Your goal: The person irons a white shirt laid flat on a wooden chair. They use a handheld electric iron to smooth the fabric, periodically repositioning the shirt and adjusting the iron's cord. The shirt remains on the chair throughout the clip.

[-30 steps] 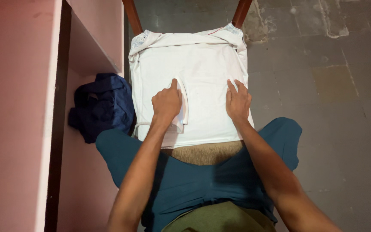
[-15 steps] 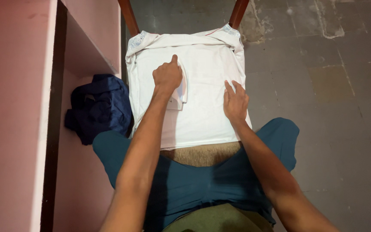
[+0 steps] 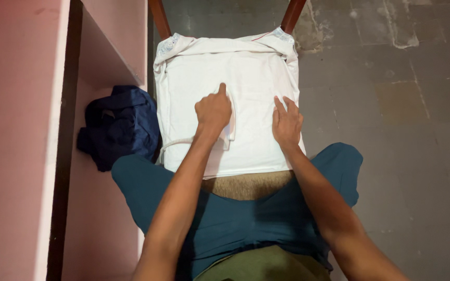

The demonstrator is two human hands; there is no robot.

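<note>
White garment (image 3: 246, 78): soft, light, spread over chair seat at 12 o'clock. White iron (image 3: 228, 126): rigid, likely heavy; grip by handle. Left hand (image 3: 213, 112) closed around iron. Right hand (image 3: 287, 124) flat, fingers spread, pressing cloth at 3 o'clock.

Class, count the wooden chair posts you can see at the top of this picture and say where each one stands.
2. The left post rises behind the white cloth's left far corner; the right post behind its right far corner.
</note>
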